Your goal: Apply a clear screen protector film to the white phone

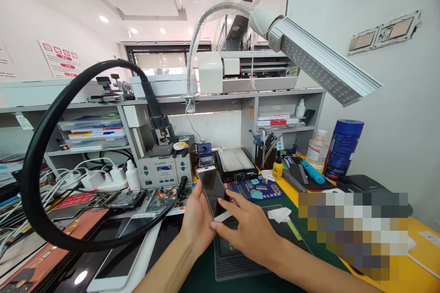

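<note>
A white-framed smartphone (213, 192) with a dark screen is held tilted above the work mat, in the middle of the head view. My left hand (197, 215) is closed around it from behind and the left side. Over the phone's lower half lies my right hand (252, 226), its fingers spread; a fingertip rests on the screen and the thumb is by the bottom edge. Beneath the hands is a grey textured mat (220, 268), with a dark flat device (227, 242) partly hidden by the right hand. A crumpled white tissue (279, 214) lies on the mat's far right.
A black hot-air hose (32, 192) loops across the left side, above loose phones and screens. Behind stand a rework station (164, 169) and a heating plate (235, 165). An LED lamp (326, 62) hangs overhead. Bottles, including a blue can (345, 149), line the right.
</note>
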Available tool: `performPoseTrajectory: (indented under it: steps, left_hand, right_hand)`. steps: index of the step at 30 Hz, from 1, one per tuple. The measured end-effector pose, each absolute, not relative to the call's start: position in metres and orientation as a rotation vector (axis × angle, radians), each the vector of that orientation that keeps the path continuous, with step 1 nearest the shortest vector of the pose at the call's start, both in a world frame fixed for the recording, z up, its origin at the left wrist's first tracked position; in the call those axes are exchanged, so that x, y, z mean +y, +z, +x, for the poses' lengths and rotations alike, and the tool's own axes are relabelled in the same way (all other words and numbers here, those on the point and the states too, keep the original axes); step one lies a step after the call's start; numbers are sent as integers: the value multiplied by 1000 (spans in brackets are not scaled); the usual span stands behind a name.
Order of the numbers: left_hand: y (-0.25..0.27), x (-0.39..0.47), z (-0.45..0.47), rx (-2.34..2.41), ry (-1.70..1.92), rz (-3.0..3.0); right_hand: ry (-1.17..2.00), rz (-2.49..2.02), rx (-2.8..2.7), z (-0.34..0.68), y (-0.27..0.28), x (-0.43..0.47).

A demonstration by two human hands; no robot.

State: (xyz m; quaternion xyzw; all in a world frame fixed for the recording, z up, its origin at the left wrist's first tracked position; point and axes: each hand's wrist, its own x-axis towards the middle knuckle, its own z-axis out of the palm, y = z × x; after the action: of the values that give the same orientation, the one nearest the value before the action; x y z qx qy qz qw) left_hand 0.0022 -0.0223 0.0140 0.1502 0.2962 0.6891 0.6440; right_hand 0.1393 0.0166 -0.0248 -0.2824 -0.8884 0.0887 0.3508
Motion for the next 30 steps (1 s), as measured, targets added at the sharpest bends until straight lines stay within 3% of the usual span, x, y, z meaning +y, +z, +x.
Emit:
performPoseTrajectory:
  steps: [30]
  left_hand:
    - [12, -22, 3, 723, 1574, 380]
  right_hand:
    - [123, -643, -2229, 140, -25, 15]
